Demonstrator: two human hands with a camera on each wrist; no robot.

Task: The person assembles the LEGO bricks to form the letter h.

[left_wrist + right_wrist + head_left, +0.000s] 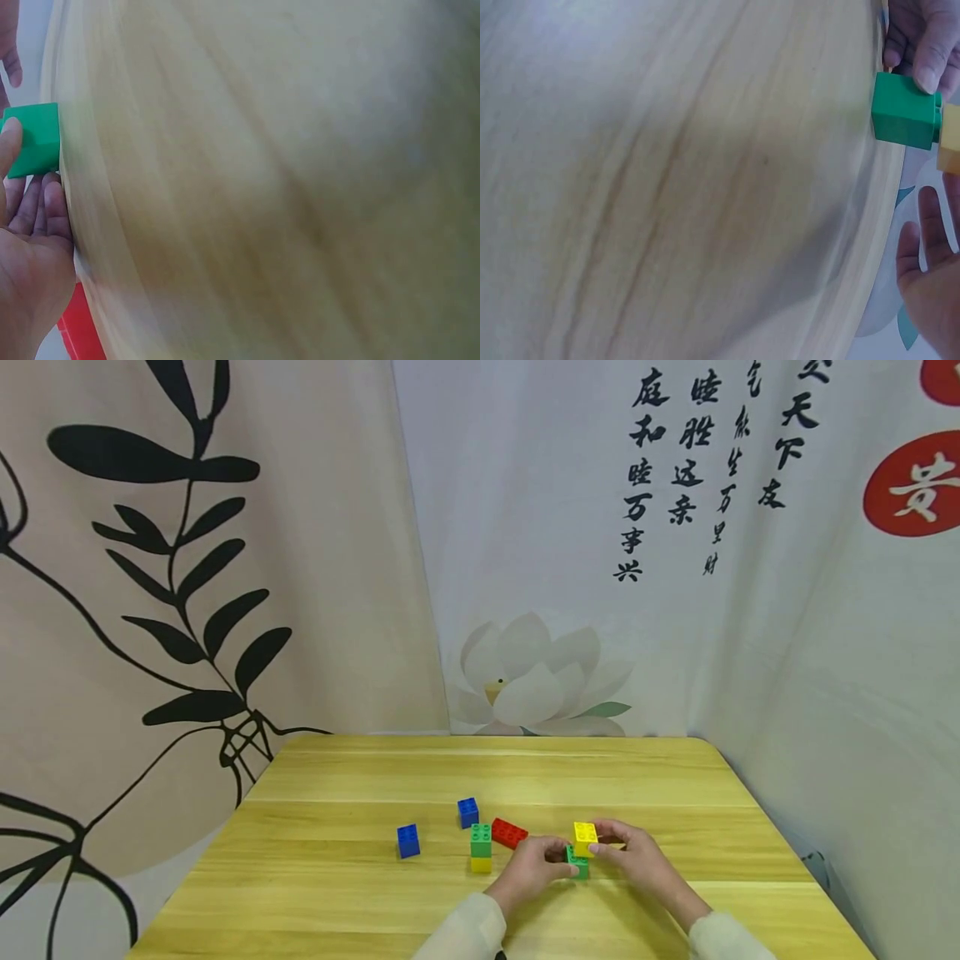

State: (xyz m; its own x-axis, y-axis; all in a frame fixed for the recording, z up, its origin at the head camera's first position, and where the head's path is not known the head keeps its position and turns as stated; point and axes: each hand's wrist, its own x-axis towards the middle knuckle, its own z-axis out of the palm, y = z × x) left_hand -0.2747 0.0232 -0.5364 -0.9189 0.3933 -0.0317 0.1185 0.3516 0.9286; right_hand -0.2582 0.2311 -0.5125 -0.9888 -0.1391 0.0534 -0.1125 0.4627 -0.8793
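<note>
1. Head view: 7 blocks counted over 1 wooden table [337, 777]. Green, 2: held green block [577, 864], stacked green block [481, 841]. Yellow, 2: held yellow block [585, 840], stacked yellow block [481, 865]. Blue, 2: outer blue block [408, 842], far blue block [468, 812]. Red, 1: red block [510, 833].
2. Hands, 2. Left hand [534, 870]: thumb and fingers pinch the held green block. Right hand [637, 853]: thumb and fingertips pinch the held yellow block.
3. Held pair located at 3 o'clock from the stack. The held yellow block sits over the held green block, offset towards 1 o'clock; whether they are locked cannot be told. Contact with the table also cannot be told.
4. Orientation: the held yellow block's studs face up. In the right wrist view, the held green block's studs point to 3 o'clock, towards the yellow. Neither shows a clear long axis.
5. Stack: green on yellow, studs up. From it, the outer blue block lies at 9 o'clock, the far blue block at 11, the red block at 2.
6. Red block: long axis runs 10 to 4 o'clock, its nearer end just beside the left hand.
</note>
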